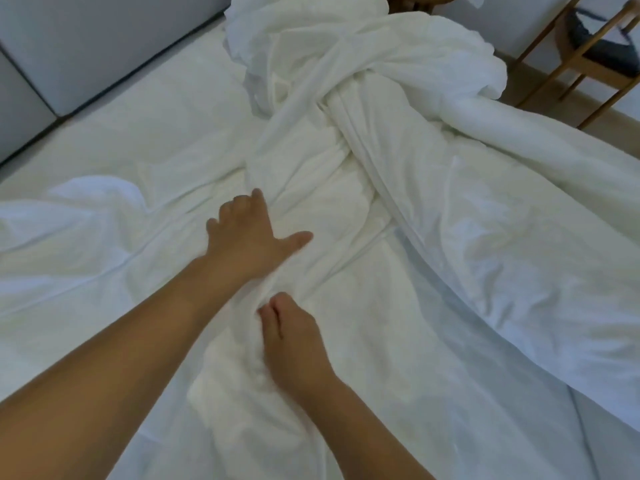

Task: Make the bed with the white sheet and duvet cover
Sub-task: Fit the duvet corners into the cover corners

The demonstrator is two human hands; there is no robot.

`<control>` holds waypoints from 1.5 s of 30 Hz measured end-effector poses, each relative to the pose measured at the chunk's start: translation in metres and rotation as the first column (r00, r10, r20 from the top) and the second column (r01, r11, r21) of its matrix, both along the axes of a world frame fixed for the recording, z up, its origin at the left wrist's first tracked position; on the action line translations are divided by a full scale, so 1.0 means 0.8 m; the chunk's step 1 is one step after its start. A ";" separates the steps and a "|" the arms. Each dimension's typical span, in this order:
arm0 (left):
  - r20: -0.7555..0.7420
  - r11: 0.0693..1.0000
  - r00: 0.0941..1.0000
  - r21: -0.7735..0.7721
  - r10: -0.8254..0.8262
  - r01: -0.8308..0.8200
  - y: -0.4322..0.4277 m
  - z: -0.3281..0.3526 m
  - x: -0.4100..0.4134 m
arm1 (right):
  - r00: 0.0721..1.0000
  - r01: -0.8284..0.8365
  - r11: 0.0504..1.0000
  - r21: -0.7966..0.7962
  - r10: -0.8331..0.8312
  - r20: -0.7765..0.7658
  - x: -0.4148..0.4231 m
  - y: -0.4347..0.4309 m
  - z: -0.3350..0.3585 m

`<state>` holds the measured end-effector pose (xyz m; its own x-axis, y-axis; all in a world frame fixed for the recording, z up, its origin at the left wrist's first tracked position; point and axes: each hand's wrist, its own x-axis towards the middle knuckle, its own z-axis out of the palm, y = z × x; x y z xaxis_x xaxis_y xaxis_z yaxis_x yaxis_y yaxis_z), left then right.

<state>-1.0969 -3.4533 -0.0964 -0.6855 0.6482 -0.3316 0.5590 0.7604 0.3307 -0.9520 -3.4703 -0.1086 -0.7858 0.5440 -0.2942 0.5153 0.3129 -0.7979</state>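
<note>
A white duvet cover [363, 109] lies twisted and bunched across the middle of the bed, running from the far end toward me. Under it a white sheet [138, 133] covers the mattress, wrinkled on the left. My left hand [249, 230] reaches forward onto the twisted fabric, its fingers curled down into a fold and the thumb stretched out to the right. Nearer to me, my right hand [291, 337] grips a bunched ridge of the same cover, fingers curled into the cloth.
A grey padded headboard [69, 46] runs along the bed's left side. At the top right stands a wooden chair [585, 53] with a dark item on its seat, on a tan floor. More white fabric spreads over the bed's right side [519, 254].
</note>
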 end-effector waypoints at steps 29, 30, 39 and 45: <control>-0.560 0.938 0.771 -0.035 -0.303 0.344 -0.113 -0.104 -0.080 | 0.748 0.622 0.645 -0.445 -0.658 0.092 -0.093 0.086 -0.046; -0.573 0.942 0.766 -0.036 -0.293 0.333 -0.114 -0.097 -0.093 | 0.800 0.577 0.718 -0.390 -0.593 0.092 -0.092 0.081 -0.044; -0.212 0.917 0.938 -0.351 -0.273 0.188 -0.127 -0.105 -0.069 | 0.910 -0.021 1.000 0.021 0.010 0.414 -0.057 -0.010 -0.091; -0.361 0.996 0.931 -0.082 -0.058 0.030 -0.148 -0.075 -0.117 | 0.840 0.372 0.861 0.348 -0.472 0.269 0.004 0.035 -0.092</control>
<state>-1.1902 -3.5714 -0.1561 -0.7391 0.6639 -0.1140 0.6639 0.7466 0.0434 -0.9488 -3.4421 -0.1819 -0.3411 0.8954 -0.2863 0.8645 0.1793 -0.4695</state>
